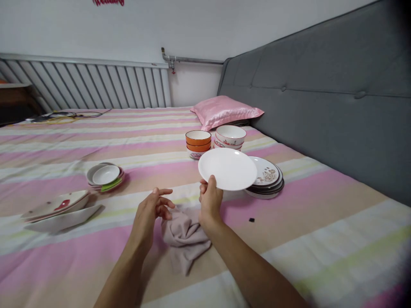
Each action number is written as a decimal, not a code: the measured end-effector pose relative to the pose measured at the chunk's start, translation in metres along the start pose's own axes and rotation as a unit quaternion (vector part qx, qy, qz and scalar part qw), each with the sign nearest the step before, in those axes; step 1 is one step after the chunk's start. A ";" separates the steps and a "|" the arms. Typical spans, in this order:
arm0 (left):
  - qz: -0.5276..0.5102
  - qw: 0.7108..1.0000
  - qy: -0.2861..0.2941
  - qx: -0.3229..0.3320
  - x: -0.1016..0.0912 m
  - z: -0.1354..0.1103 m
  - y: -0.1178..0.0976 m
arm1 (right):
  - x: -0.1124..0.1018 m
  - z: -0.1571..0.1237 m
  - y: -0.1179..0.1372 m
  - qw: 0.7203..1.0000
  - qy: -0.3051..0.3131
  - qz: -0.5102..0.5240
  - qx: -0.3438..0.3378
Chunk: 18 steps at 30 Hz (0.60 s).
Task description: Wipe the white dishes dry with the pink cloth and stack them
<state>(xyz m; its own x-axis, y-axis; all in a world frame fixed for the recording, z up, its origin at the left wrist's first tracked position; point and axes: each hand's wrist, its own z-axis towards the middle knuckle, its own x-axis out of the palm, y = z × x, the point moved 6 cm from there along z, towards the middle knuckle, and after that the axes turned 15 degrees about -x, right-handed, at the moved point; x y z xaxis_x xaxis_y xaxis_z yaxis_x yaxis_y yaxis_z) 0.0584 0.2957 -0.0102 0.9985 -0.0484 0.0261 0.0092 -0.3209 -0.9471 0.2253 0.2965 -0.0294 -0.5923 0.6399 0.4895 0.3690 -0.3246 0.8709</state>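
Observation:
My right hand (210,199) grips the near rim of a plain white plate (228,168) and holds it level above the bed, next to a stack of plates (268,177) with a floral one on top. My left hand (153,210) hovers beside it with fingers loosely curled apart, holding nothing. A crumpled beige cloth (184,234) lies on the striped bedsheet (96,145) just below both hands.
Stacked orange bowls (198,143) and white patterned bowls (230,137) stand behind the plate. Small saucers (105,176) and long white dishes (59,211) lie at left. A pink pillow (224,110), grey headboard (321,94), cables (69,115) and a small black object (251,220) are around.

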 end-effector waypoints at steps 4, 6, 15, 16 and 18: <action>0.008 1.000 -0.005 0.006 0.000 0.001 0.000 | -0.014 0.022 0.000 0.998 -0.060 -0.026 -0.014; 0.009 1.000 -0.005 0.008 0.000 0.001 0.000 | -0.020 0.033 -0.001 0.996 -0.071 -0.048 -0.034; 0.019 1.000 -0.012 0.017 -0.003 0.002 0.001 | -0.039 0.065 -0.004 0.992 -0.122 -0.033 -0.024; 0.021 1.000 -0.014 0.018 -0.003 0.002 0.001 | -0.040 0.067 -0.002 0.991 -0.126 -0.027 -0.021; 0.023 0.999 -0.017 0.021 -0.004 0.001 0.000 | -0.042 0.070 0.002 0.991 -0.131 -0.014 -0.016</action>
<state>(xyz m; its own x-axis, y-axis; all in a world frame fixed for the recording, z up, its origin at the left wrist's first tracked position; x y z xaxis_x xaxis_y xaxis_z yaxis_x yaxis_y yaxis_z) 0.0549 0.2968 -0.0111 0.9992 -0.0295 -0.0286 -0.0357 -0.2791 -0.9596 0.3007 0.3173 -0.0513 -0.3939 0.8067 0.4407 0.3304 -0.3231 0.8868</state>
